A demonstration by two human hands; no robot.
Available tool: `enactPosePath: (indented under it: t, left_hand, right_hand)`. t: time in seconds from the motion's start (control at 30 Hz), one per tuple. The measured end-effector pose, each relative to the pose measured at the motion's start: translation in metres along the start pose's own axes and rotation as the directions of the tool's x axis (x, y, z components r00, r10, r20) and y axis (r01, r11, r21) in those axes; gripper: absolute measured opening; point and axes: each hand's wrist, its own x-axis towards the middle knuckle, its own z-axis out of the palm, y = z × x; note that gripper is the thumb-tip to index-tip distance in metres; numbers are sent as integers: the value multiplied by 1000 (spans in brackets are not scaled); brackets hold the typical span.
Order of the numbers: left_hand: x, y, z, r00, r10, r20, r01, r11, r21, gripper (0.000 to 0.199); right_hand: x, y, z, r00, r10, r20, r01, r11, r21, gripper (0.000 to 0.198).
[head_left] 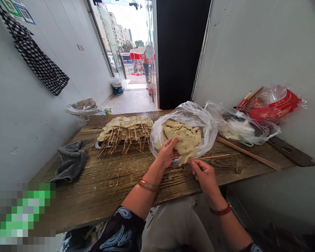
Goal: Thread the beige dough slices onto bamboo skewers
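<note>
My left hand (168, 153) grips a small overlapping bunch of thin beige food slices (186, 147) with wavy edges; their exact kind I cannot tell. Just right of it, the fingertips of my right hand (203, 171) are pinched at the lower edge of the bunch. A thin wooden skewer (217, 156) runs from those fingertips out to the right; the slices hide its other end. Beneath and behind my hands, a clear plastic bag (210, 122) lies open around a pile of loose slices (170, 127). To the left, finished-looking skewered slices (126, 124) lie stacked on a tray, sticks facing me.
A dark grey cloth (72, 161) lies at the left of the wooden table (107, 190). On the right are a bundle of skewers (252, 154), a cleaver-like dark blade (291, 152) and plastic bags (252, 129). A lined bin (82, 106) stands beyond the far left edge.
</note>
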Motion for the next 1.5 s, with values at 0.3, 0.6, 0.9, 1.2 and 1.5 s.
enactPosePath:
  t: [0.3, 0.6, 0.9, 1.2, 1.5]
  left_hand:
    - [-4, -1, 1, 984, -100, 145, 67, 975, 214, 41]
    - [-1, -13, 3, 993, -55, 101, 43, 992, 115, 39]
    - [-4, -7, -1, 1000, -19, 4, 19, 998, 58, 46]
    - [-1, -8, -10, 984, 91, -150, -91, 996, 8, 45]
    - [-2, -3, -10, 970, 162, -184, -178, 981, -79, 40]
  right_hand:
    - [2, 2, 2, 992, 1, -124, 15, 991, 131, 31]
    - [3, 0, 4, 994, 4, -113, 12, 990, 137, 32]
    - [-5, 6, 1, 994, 53, -101, -56, 998, -25, 40]
    - [-5, 12, -8, 993, 110, 42, -93, 952, -290, 49]
    - [2, -36, -17, 999, 19, 35, -1, 885, -465, 36]
